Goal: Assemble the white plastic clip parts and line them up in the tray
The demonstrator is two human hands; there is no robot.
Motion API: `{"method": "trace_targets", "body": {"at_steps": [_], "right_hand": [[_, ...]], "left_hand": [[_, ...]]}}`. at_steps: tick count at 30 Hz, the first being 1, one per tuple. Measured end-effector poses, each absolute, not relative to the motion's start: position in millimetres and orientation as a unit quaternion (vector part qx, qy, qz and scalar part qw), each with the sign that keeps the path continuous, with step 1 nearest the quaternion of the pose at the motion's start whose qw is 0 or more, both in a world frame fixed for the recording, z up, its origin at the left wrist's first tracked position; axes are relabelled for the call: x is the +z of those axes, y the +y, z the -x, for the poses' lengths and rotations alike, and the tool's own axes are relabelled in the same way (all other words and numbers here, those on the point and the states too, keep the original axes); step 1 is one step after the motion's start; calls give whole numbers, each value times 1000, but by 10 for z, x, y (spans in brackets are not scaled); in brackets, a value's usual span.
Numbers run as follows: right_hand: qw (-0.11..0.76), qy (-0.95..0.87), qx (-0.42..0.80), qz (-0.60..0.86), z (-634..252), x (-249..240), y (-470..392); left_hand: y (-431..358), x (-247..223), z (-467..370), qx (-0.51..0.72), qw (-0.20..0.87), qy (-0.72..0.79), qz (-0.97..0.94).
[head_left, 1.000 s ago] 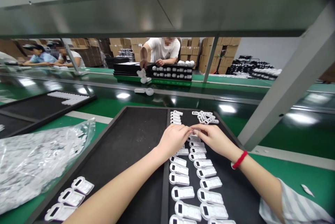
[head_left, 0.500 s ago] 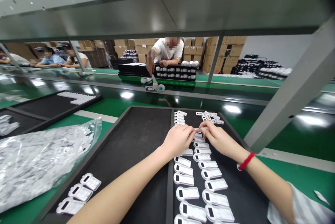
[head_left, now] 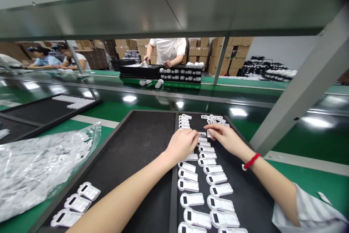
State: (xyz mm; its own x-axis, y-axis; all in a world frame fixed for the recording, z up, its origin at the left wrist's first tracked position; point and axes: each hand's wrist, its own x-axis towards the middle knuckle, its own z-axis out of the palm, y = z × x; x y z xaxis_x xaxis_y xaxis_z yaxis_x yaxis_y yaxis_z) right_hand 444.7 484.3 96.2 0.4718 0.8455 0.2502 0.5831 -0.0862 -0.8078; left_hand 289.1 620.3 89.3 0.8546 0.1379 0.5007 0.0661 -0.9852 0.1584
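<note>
- On the green bench (head_left: pixel 321 182), a black tray (head_left: pixel 144 145) carried white casings (head_left: pixel 220 190) lined up in its right half.
- The left hand (head_left: pixel 183 145) had its fingers gathered at the rows' far end; whether it pinched anything couldn't be told.
- The right hand (head_left: pixel 208 132), its fingertips nearly meeting the left's moments earlier, had parted, loosely bent, its grip unclear.
- Between them showed one small casing (head_left: pixel 202 134), apparently just aligned.

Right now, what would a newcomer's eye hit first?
Probably the fuzzy red wristband, worn just behind the bare right hand, which is near the bare left hand above a black two-compartment tray. Then the flat white pieces with dark rectangles, in two columns in its right compartment. Left of the tray, a clear plastic bag of small white parts.
</note>
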Motion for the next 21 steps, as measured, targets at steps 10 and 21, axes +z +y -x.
{"method": "trace_targets", "body": {"at_steps": [10,21], "right_hand": [[477,-455,132,740,-4592,787,5083],[388,-437,117,803,-4550,714,5176]], "left_hand": [[6206,877,-2897,261,63,88,-959],[6202,817,-2905,219,42,87,-971]]}}
